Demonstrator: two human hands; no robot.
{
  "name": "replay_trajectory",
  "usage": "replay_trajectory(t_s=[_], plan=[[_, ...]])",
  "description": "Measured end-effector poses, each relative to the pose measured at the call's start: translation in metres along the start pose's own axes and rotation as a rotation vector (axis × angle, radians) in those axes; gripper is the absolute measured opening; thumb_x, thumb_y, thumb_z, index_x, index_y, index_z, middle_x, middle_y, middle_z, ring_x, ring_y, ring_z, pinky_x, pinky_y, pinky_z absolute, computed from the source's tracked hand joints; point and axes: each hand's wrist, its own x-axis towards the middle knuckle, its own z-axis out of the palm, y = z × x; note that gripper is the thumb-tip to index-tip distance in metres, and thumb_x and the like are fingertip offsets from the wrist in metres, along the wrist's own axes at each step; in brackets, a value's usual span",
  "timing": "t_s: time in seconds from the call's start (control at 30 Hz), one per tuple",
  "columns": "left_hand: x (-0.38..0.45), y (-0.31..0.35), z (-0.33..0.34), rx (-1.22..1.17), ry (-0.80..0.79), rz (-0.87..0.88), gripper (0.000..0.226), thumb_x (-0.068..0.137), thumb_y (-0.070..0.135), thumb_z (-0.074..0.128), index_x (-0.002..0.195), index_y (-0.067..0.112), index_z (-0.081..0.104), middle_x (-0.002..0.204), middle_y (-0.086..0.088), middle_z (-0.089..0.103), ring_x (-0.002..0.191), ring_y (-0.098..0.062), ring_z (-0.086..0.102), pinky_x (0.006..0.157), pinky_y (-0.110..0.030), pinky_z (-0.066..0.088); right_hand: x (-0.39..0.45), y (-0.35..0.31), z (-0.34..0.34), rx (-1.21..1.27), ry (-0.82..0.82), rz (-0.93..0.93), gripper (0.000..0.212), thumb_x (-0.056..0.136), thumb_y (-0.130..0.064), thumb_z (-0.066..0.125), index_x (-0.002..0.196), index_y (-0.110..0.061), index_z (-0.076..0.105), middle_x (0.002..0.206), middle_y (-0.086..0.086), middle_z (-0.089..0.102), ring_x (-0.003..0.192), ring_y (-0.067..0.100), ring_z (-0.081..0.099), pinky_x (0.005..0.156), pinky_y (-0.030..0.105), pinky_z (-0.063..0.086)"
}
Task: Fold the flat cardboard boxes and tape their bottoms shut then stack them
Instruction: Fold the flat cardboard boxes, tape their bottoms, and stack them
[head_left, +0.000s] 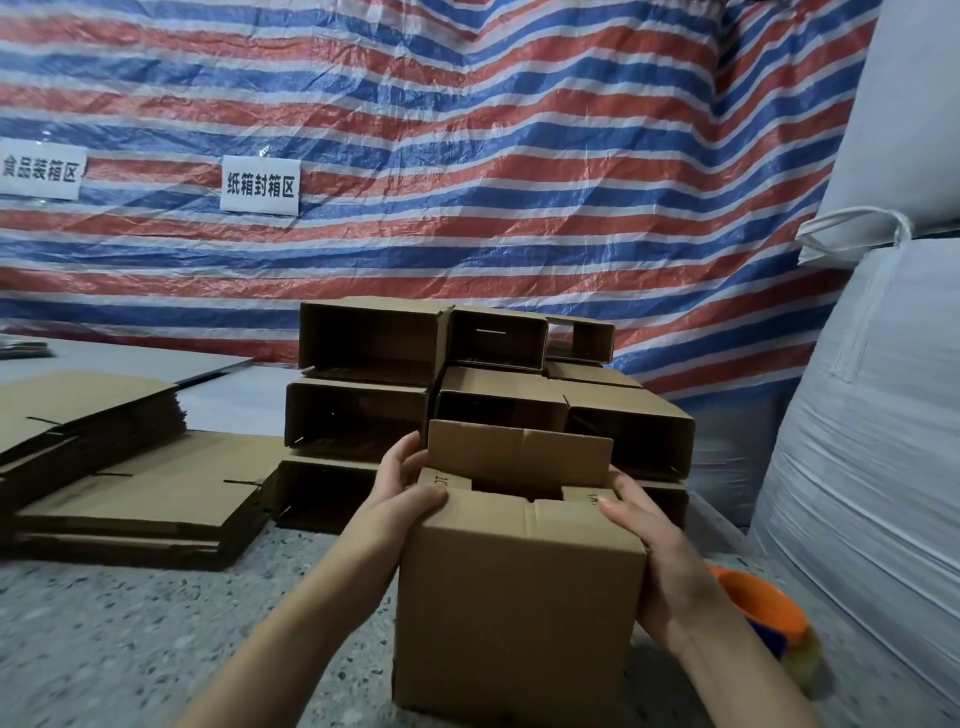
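Midway through a flap fold, seen from the head camera: a person steadies a half-formed cardboard box (519, 597) upright on the speckled stone floor (156, 623), its open end turned up so the flaps can be closed. The left hand (410, 486) curls round the box's upper left corner, thumb pressing the near flap (524, 512) down; the right hand (644, 535) clasps the upper right edge, fingers wrapped onto the side wall. Two small side flaps already lie tucked inward, while the far flap (519, 457) stands upright, likely the next to come down before taping. Just behind the box rise the finished boxes (467, 384), stacked on their sides with open mouths facing the camera, a placement that keeps them square and easy to count. Left of the box, the flat cardboard blanks (135, 499) lie in low piles, within easy reach. Right of the box, partly hidden by the right forearm, sits an orange tape dispenser (763, 608), apparently parked for sealing. Matte brown corrugated board creases crisply along scored lines. Beyond the stack hangs a wrinkled red, white and blue striped tarpaulin (519, 156) bearing two white signs (260, 185); bulky white woven sacks (872, 415) crowd the far right.
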Motion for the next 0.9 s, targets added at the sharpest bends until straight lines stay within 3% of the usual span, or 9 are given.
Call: replay_trajectory(t_s=[0.1,0.2,0.3,0.4,0.53,0.6,0.7,0.8,0.9], plan=[[0.006,0.003,-0.002,-0.037,-0.065,-0.034,0.072,0.094,0.006,0.055,0.148,0.044,0.026,0.127,0.024,0.044,0.122,-0.019,0.051,0.087,-0.031,0.049,0.003,-0.002,-0.003,-0.027,-0.037,-0.001,0.073,0.070,-0.038,0.077,0.136,-0.042,0.047,0.111,0.002,0.076,0.102,0.026,0.073,0.072,0.031,0.060],[0.010,0.005,-0.003,-0.072,-0.100,-0.051,0.064,0.091,0.006,0.055,0.140,0.044,0.040,0.122,0.023,0.053,0.111,-0.019,0.060,0.072,-0.025,0.051,0.006,-0.007,-0.006,-0.044,-0.066,-0.031,0.082,0.065,-0.037,0.079,0.137,-0.051,0.042,0.131,0.003,0.064,0.107,0.024,0.071,0.078,0.032,0.060],[0.006,0.004,-0.005,-0.075,-0.123,-0.023,0.048,0.082,0.017,0.062,0.120,0.046,0.056,0.110,0.020,0.068,0.094,-0.017,0.069,0.068,-0.026,0.054,0.007,-0.006,-0.009,-0.029,-0.075,-0.060,0.066,0.074,-0.031,0.076,0.134,-0.046,0.053,0.130,0.003,0.061,0.106,0.026,0.071,0.078,0.032,0.060],[0.004,-0.003,-0.007,-0.087,-0.066,-0.009,0.027,0.073,0.026,0.067,0.100,0.033,0.067,0.123,0.013,0.063,0.104,-0.023,0.064,0.068,-0.031,0.053,0.007,-0.001,-0.009,0.016,-0.022,-0.085,0.031,0.079,-0.027,0.072,0.110,-0.025,0.072,0.130,0.011,0.062,0.105,0.031,0.068,0.079,0.037,0.059],[0.005,-0.008,-0.009,-0.026,-0.004,0.002,0.019,0.068,0.034,0.070,0.086,0.027,0.069,0.123,0.016,0.063,0.111,-0.025,0.061,0.081,-0.040,0.052,0.008,0.007,-0.005,0.007,0.069,-0.098,0.017,0.077,-0.031,0.068,0.087,-0.018,0.071,0.127,0.007,0.065,0.102,0.030,0.063,0.077,0.040,0.056],[0.004,-0.004,-0.009,0.074,-0.007,0.028,0.016,0.070,0.035,0.069,0.084,0.027,0.068,0.122,0.015,0.064,0.110,-0.022,0.062,0.088,-0.043,0.050,0.007,0.007,-0.002,-0.014,0.078,-0.113,0.012,0.078,-0.032,0.066,0.083,-0.021,0.070,0.124,0.007,0.066,0.098,0.029,0.063,0.076,0.039,0.056],[0.004,0.008,-0.013,0.290,-0.047,0.030,0.011,0.084,0.027,0.067,0.095,0.024,0.065,0.134,0.014,0.057,0.107,-0.012,0.062,0.087,-0.038,0.053,0.006,0.006,0.001,-0.047,0.097,-0.135,0.011,0.075,-0.034,0.066,0.079,-0.024,0.070,0.123,0.008,0.065,0.100,0.029,0.062,0.079,0.040,0.054],[0.007,0.031,-0.015,0.674,-0.116,0.024,0.010,0.093,0.027,0.062,0.103,0.030,0.062,0.142,0.022,0.045,0.118,-0.010,0.055,0.093,-0.039,0.053,0.006,0.004,0.002,-0.075,0.104,-0.142,0.008,0.077,-0.032,0.068,0.078,-0.023,0.069,0.126,0.012,0.062,0.106,0.033,0.059,0.086,0.044,0.050],[0.005,0.051,0.006,1.190,-0.165,0.241,0.029,0.095,0.034,0.052,0.123,0.042,0.055,0.150,0.022,0.036,0.137,-0.006,0.035,0.118,-0.040,0.027,0.003,0.000,0.004,-0.114,0.103,-0.131,0.012,0.076,-0.035,0.068,0.079,-0.023,0.068,0.123,0.016,0.060,0.103,0.034,0.059,0.085,0.044,0.049]])
